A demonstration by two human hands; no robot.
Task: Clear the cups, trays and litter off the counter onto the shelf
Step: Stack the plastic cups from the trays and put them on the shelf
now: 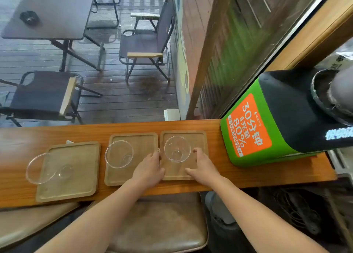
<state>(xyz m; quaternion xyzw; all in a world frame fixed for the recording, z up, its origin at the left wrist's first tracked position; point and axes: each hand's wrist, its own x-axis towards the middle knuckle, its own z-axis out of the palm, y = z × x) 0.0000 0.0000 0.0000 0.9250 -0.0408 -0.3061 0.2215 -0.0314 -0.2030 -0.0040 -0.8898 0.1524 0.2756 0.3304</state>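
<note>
Counter (219,176) clearing looked barely begun: three wooden trays sat in a row, each carrying a glass cup, with a scrap of litter (69,141) at eleven o'clock of the left tray (80,178). The left hand (149,168) and right hand (203,168) gripped the right tray (198,138) by its sides, its cup (177,148) upright. The green charger box (267,123) crowded three o'clock, the middle tray (141,140) touched at nine, and the shelf was out of sight.

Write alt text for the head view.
Both hands, left hand and right hand, grip the rightmost tray, which holds a glass cup. Two more trays with cups sit left on the wooden counter.
</note>
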